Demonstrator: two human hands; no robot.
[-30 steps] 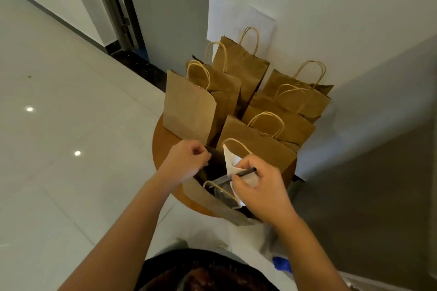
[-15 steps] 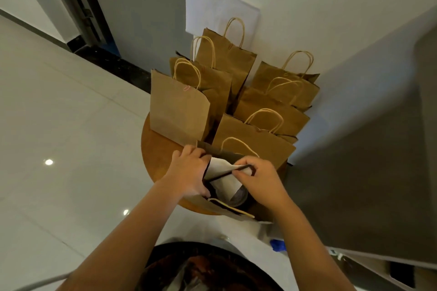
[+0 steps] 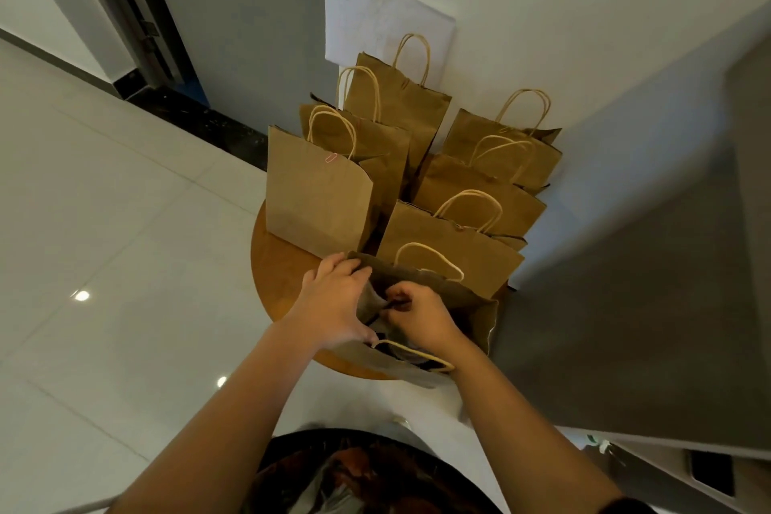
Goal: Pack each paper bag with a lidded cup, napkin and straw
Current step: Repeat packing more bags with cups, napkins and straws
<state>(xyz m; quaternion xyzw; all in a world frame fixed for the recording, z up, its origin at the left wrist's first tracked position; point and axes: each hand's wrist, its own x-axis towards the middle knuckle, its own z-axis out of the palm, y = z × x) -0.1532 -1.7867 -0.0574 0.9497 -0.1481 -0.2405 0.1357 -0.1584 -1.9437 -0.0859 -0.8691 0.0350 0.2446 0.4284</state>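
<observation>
An open paper bag (image 3: 438, 288) is stood at the near edge of a round wooden tabletop (image 3: 277, 275), its mouth turned up toward the camera. Its left rim is gripped by the left hand (image 3: 336, 307), fingers curled over the paper edge. The right hand (image 3: 417, 315) is lowered into the mouth of the bag, with thumb and fingers pinched together on a small dark item; what is pinched cannot be told for certain. A pale fold, apparently a napkin (image 3: 377, 300), is seen just inside the bag between the 2 hands. No cup or straw can be made out clearly, the interior being dark and covered by the hands. One twisted-paper handle (image 3: 413, 353) is draped over the near rim. Behind this bag, 6 more brown bags with handles are stood upright in 2 rows toward the wall; a pink paper clip (image 3: 331, 158) is fixed on the nearest left one (image 3: 317, 200). A white sheet (image 3: 375, 17) is seen on the wall behind them.
</observation>
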